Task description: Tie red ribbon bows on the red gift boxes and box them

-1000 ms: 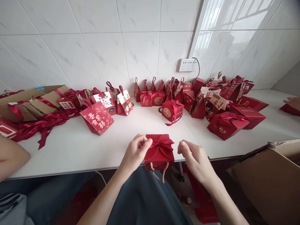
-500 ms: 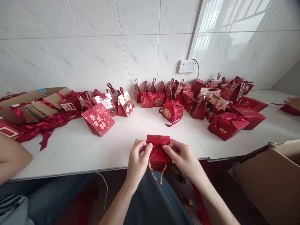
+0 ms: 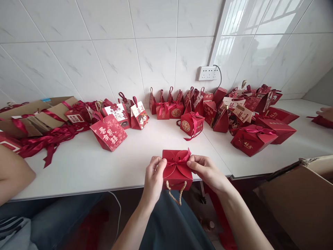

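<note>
At the table's front edge sits a red gift box (image 3: 177, 173) with overlapping rounded flaps on top and a twisted gold cord handle (image 3: 179, 199) hanging from its near side. A red ribbon (image 3: 178, 162) is tied across the flaps, with its knot in the middle. My left hand (image 3: 155, 175) pinches the ribbon at the box's left edge, its fingers along the side. On the right, my right hand (image 3: 205, 170) grips the ribbon between thumb and forefinger, and a loose end stands up above them.
Finished-looking red boxes (image 3: 192, 125) stand along the tiled wall, beneath a power strip (image 3: 208, 73). Loose ribbons (image 3: 52, 137) lie by a cardboard box (image 3: 39, 119) on the left. Another carton (image 3: 299, 201) is at right. Other people's arm (image 3: 14, 177) and hand (image 3: 326, 114) show at the sides.
Both hands have moved apart, drawing the ribbon outward. The knot and flaps are now more exposed, and a ribbon end sticks up by my right hand.
</note>
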Demonstrator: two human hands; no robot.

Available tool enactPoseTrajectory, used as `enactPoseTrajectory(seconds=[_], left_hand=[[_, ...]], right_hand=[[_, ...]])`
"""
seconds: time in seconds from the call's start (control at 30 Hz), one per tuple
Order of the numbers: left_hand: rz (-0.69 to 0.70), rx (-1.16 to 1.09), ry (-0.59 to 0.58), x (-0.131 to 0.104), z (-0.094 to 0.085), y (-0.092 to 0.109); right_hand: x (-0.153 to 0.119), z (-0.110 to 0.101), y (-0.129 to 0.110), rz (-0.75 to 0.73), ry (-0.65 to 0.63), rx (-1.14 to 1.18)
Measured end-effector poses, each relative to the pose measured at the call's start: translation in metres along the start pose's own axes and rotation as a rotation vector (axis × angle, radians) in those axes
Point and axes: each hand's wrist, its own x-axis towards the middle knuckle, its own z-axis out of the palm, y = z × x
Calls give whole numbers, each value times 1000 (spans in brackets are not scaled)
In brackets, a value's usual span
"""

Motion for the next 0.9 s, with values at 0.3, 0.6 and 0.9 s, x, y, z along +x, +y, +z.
enactPoseTrajectory(seconds=[0.3,0.6,0.9], left_hand=[[39,4,-18,-2,-5,-1],[110,120,-24,-6,-11,4],[-62,-179,-195,17,-27,-4]], right_hand=[[2,-3,5,-30,3,57],[0,3,4,-82,156,40],[16,0,7,-58,299,77]])
